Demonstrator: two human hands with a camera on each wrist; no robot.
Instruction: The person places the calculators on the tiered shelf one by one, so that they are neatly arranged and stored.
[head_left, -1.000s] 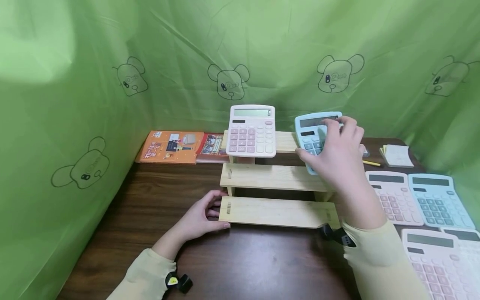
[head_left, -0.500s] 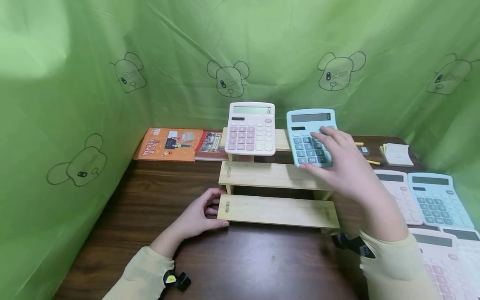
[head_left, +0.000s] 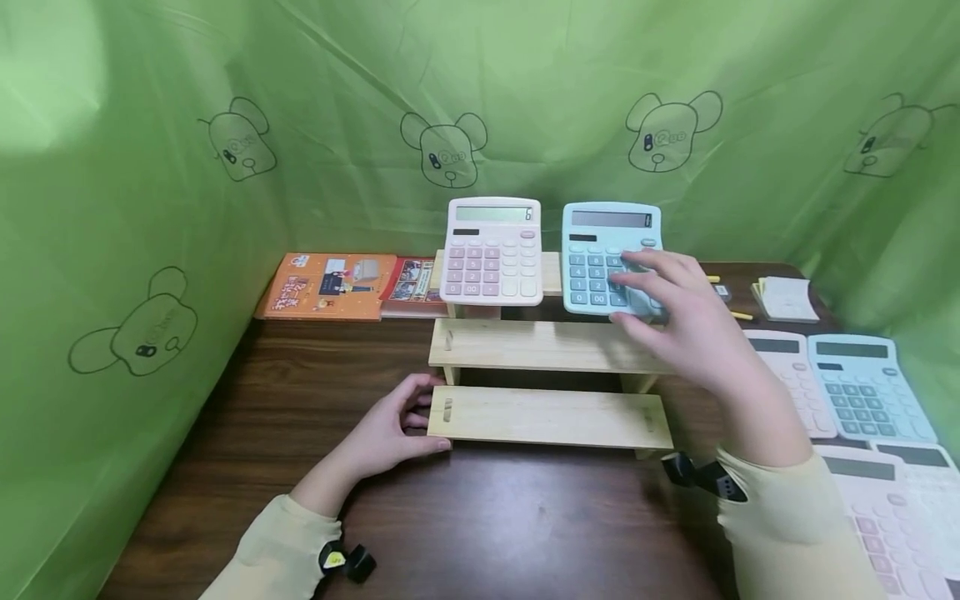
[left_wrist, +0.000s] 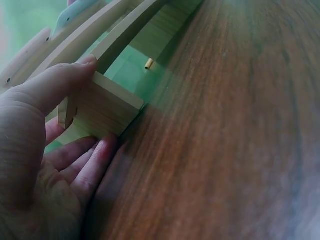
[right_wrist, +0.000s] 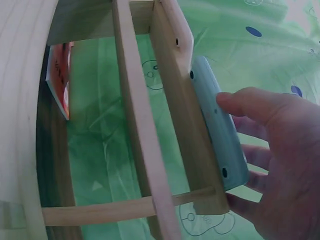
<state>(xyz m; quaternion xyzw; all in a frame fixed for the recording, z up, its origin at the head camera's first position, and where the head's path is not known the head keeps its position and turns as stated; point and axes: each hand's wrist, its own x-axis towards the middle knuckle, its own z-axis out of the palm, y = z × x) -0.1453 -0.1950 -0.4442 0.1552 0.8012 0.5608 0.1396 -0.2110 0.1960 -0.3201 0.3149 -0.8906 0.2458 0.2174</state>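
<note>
A three-tier wooden display stand (head_left: 551, 417) is on the dark table. My left hand (head_left: 382, 433) grips the left end of its lowest tier; in the left wrist view the thumb (left_wrist: 75, 75) lies on the board's front edge, fingers bent round the end. On the top tier, at the right, a blue calculator (head_left: 596, 258) leans back with its display showing. My right hand (head_left: 697, 333) holds its lower right side, and in the right wrist view the thumb touches the blue calculator's (right_wrist: 220, 125) lower edge. Left of it, a pink calculator (head_left: 491, 250) stands on the same tier.
At the back left lie an orange book (head_left: 330, 287) and a red book (head_left: 412, 283). More calculators lie on the right: a blue one (head_left: 870, 387), pink ones (head_left: 877, 517), a white one (head_left: 930, 492). Paper pads (head_left: 786, 298) are behind them. Green curtain (head_left: 555, 100) encloses the table.
My right hand has brought the blue calculator left and turned it upright, level beside the pink one on the top tier. The left hand keeps its hold on the stand.
</note>
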